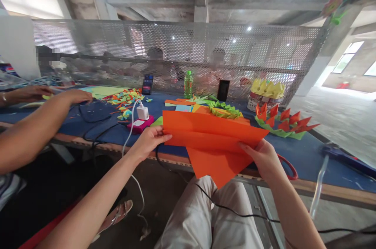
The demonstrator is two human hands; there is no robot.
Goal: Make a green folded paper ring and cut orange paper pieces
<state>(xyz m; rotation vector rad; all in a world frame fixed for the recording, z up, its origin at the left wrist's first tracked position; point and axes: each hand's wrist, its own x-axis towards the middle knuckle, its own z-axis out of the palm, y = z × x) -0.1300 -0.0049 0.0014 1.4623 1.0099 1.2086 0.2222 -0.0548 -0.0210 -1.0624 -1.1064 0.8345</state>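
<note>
Both my hands hold a sheet of orange paper (205, 123) up over the table's front edge. A crease runs across it, and a pointed part hangs below toward my knees. My left hand (152, 139) pinches its left edge between thumb and fingers. At the right end my right hand (266, 159) grips it, thumb in front and the other fingers partly hidden behind. Just beyond the sheet lie a green and yellow folded-paper ring (225, 110) and more coloured sheets (180, 102). Beside my right hand shows a red looped handle (289, 167).
A white charger (142, 112) on a magenta box (141, 124) trails a white cable. Behind stand a green bottle (188, 84) and two phones. Paper crowns (284, 121) and a dark blue tool (349, 157) lie right. A co-worker's arm (44, 123) reaches in from the left near paper scraps (125, 98).
</note>
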